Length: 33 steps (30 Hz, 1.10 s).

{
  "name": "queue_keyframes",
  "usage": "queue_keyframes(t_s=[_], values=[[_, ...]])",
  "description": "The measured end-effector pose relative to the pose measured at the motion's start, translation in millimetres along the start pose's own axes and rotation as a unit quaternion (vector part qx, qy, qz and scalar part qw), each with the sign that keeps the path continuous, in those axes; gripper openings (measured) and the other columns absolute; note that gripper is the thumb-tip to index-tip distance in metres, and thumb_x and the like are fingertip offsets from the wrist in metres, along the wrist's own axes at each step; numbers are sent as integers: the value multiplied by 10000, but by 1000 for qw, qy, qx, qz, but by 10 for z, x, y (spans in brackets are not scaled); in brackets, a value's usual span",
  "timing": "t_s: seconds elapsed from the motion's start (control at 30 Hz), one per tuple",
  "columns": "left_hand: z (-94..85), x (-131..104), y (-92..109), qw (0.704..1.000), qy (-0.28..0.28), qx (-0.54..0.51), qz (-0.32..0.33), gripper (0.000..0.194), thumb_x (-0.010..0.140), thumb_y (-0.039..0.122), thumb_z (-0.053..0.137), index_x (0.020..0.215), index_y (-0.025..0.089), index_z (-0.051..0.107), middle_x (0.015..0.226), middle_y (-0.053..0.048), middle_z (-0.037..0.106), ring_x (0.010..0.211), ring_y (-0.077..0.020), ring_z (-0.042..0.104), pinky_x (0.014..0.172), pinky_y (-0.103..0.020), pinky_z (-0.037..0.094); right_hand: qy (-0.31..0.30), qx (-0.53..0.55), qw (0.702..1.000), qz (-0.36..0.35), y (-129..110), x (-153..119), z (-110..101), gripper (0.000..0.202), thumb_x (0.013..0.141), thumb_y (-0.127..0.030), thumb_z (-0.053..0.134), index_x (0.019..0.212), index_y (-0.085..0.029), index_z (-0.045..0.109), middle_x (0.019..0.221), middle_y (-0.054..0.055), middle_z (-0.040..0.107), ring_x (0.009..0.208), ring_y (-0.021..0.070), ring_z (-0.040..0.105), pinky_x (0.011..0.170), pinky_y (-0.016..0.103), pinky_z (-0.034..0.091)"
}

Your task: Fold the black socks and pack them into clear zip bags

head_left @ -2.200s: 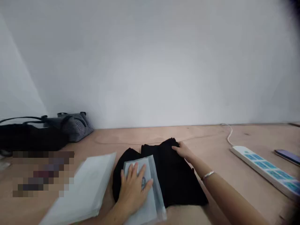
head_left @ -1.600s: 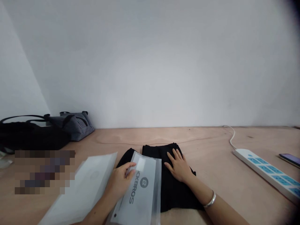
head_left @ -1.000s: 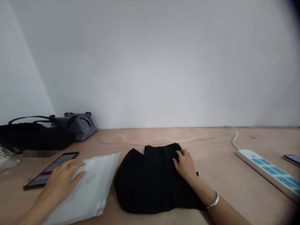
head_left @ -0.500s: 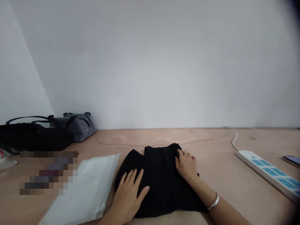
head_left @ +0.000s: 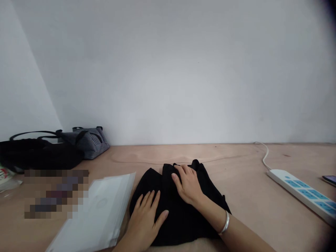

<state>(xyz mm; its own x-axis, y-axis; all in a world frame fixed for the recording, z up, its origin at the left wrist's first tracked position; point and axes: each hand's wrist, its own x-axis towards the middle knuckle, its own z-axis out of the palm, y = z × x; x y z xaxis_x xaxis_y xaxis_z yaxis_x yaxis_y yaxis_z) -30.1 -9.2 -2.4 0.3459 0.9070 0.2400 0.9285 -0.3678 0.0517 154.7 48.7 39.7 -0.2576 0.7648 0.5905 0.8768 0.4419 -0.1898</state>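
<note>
A folded black garment [head_left: 181,224] lies on the table in front of me; its exact kind cannot be made out. My left hand [head_left: 147,217] rests flat on its left part, fingers spread and thumb out to the side. Across the garment's upper middle lies my right hand [head_left: 187,183], palm down, with the fingers bent slightly over the cloth near the top edge and the thumb apart. Around that hand the fabric is rumpled, with small folds standing up at the far edge. A silver bangle [head_left: 225,223] circles my right wrist.
Left of the garment is a stack of translucent plastic bags [head_left: 99,206], beside a blurred-out patch. A black bag [head_left: 39,154] and a striped bag [head_left: 93,143] stand at the back left. On the right lie a white power strip [head_left: 301,192] and a phone [head_left: 330,179].
My right hand has moved left from the garment's upper right corner to its upper middle, and the cloth there has become more rumpled. My left hand stays in place on the garment.
</note>
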Motion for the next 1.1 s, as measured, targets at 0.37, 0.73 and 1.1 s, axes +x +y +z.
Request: queue_keyframes(t_s=[0.37, 0.73, 1.1], values=[[27, 11, -17, 1000, 2, -18, 1, 626, 855, 561, 255, 1304, 141, 369, 1316, -125, 420, 1225, -274, 346, 1013, -464, 251, -155, -178, 954, 187, 769, -253, -77, 329, 698, -122, 482, 1012, -192, 550, 1040, 111, 513, 943, 252, 506, 742, 359, 354], [-7, 14, -1, 1000, -8, -14, 0, 629, 858, 560, 239, 1306, 137, 366, 1319, -126, 415, 1227, -269, 345, 1012, -460, 250, -139, -169, 969, 114, 676, 3, -51, 400, 746, -191, 471, 1145, -207, 454, 980, 85, 583, 870, 218, 544, 760, 335, 351], [-15, 12, -8, 1000, -4, -20, 1, 621, 857, 557, 247, 1306, 146, 368, 1320, -122, 415, 1227, -277, 343, 1007, -467, 256, -151, -143, 977, 41, 820, -70, 67, 338, 877, -274, 361, 1191, -217, 475, 1244, 78, 478, 1171, 199, 372, 978, 344, 219]])
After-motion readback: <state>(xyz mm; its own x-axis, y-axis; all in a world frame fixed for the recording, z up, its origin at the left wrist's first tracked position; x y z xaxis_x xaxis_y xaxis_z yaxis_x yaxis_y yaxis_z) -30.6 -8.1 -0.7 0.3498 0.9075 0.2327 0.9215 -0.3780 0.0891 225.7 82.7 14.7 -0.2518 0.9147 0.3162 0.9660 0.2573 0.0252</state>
